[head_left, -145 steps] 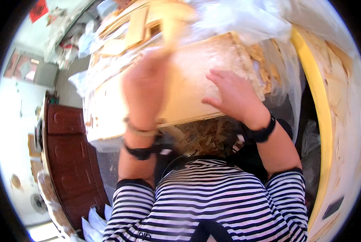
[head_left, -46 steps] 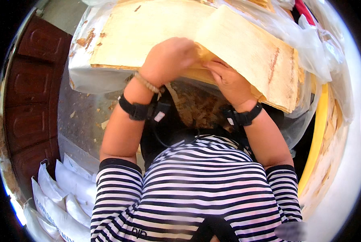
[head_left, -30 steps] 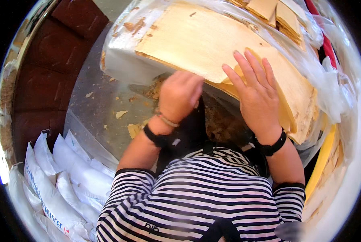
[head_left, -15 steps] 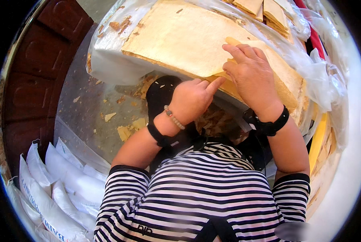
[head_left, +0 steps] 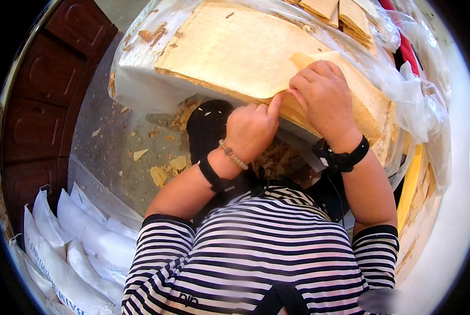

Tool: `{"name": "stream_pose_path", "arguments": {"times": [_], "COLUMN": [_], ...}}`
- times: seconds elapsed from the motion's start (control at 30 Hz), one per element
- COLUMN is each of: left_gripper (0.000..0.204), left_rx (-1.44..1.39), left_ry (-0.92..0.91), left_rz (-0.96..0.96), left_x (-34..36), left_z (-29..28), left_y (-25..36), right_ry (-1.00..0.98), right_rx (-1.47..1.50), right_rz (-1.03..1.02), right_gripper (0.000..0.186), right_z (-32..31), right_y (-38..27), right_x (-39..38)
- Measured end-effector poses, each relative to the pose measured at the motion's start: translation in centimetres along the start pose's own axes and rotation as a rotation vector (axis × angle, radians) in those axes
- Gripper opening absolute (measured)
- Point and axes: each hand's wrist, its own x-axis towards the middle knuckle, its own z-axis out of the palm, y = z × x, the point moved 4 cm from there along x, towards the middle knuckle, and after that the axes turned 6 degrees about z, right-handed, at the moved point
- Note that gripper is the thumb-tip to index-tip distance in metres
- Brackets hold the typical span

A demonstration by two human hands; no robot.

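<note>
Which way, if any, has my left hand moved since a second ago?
Yes: your left hand moved right along the front edge of the sheet stack, closer to your right hand.

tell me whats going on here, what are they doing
Someone in a striped top is working at a stack of thin, pale yellow sheets. The right hand pinches the lifted edge of a sheet on top, and the left hand has its fingers at the stack's near edge, close beside it. Clear plastic lies beneath the stack, and yellowish scraps litter the floor.
</note>
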Motion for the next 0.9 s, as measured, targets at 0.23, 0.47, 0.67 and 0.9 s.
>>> {"name": "stream_pose_path", "arguments": {"times": [0.23, 0.47, 0.67, 0.9], "left_gripper": [0.030, 0.016, 0.013, 0.024], "left_rx": [0.026, -0.182, -0.483, -0.801], "left_ry": [0.078, -0.215, 0.356, 0.439], "left_rz": [0.069, 0.030, -0.706, -1.040], "left_x": [0.7, -0.7, -5.3, -5.6], "left_z": [-2.2, -1.5, -7.3, -7.3], "left_y": [0.0, -0.7, -12.1, -19.5], "right_ry": [0.046, -0.063, -0.271, -0.520], "right_rx": [0.028, 0.060, 0.016, 0.484], "right_rz": [0.055, 0.113, 0.178, 0.135], "right_gripper": [0.011, 0.007, 0.013, 0.027], "right_z": [0.5, 1.1, -1.7, -8.0], "right_y": [0.2, 0.0, -3.6, -7.8], "right_x": [0.1, -1.8, -4.8, -2.0]}}
